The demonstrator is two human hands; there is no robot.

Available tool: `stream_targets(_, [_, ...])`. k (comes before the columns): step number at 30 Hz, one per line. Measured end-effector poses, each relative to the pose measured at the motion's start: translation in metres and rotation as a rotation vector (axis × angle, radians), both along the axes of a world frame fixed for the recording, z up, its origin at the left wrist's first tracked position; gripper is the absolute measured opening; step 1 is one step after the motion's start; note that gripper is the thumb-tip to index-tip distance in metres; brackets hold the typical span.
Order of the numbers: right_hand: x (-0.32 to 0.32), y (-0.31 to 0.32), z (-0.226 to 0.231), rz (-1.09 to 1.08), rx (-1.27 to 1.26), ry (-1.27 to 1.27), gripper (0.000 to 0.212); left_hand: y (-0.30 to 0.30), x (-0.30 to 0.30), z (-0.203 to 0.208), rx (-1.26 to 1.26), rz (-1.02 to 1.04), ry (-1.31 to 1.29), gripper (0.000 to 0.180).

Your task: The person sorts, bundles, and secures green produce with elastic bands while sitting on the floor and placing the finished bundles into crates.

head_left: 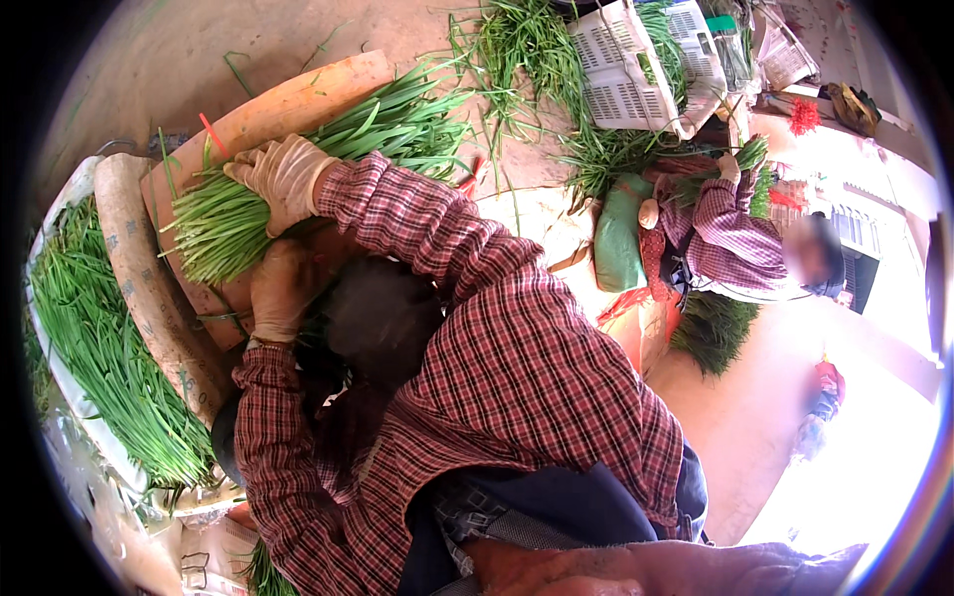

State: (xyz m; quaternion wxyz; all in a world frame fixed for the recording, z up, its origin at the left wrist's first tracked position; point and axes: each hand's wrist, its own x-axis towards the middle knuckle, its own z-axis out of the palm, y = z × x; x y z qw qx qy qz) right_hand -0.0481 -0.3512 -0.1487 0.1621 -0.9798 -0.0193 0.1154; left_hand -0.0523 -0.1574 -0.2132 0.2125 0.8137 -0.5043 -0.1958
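Observation:
A thick bunch of chives point(224, 226) lies across a curved orange-brown board point(343, 81), pale stem ends to the left and green leaves to the right. My right hand point(283, 182), in a pale glove, reaches over the bunch from above with its fingers wrapped round it. Against the near side of the bunch, my gloved left hand point(281, 286) is closed on its lower edge, its fingertips partly hidden. A thin red strip point(212, 136) sticks up beside the right hand. Below the right forearm, a dark rounded shape point(386, 316) covers part of the board.
Loose chives point(114, 343) fill a white-lined holder at the left, behind a rolled, printed pale edge point(149, 268). More greens point(527, 60) lie on the floor beside a white slotted crate point(626, 84). At the right, another person point(735, 238) handles greens near a green bundle point(618, 233).

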Motion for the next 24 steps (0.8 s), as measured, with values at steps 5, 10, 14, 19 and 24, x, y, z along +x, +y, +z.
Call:
stream_targets(5, [-0.002,0.001,-0.006,-0.004,-0.019,-0.015,0.097,0.019,0.004,0.013,-0.543,0.676,0.722,0.007])
stream_targets(10, [0.0,0.004,-0.007,-0.012,-0.009,0.008,0.102,0.013,0.013,0.037,-0.663,0.809,0.888,0.007])
stream_targets(14, [0.012,-0.017,-0.006,0.041,0.275,0.167,0.109,-0.004,0.011,0.024,-0.765,0.807,0.931,0.012])
stream_targets(19, [0.038,-0.035,-0.01,-0.329,0.634,0.209,0.067,-0.013,0.008,0.03,-0.753,0.919,1.011,0.024])
stream_targets(24, [0.064,-0.031,-0.034,-0.398,0.148,0.174,0.055,-0.021,0.003,0.03,-0.777,0.938,1.109,0.024])
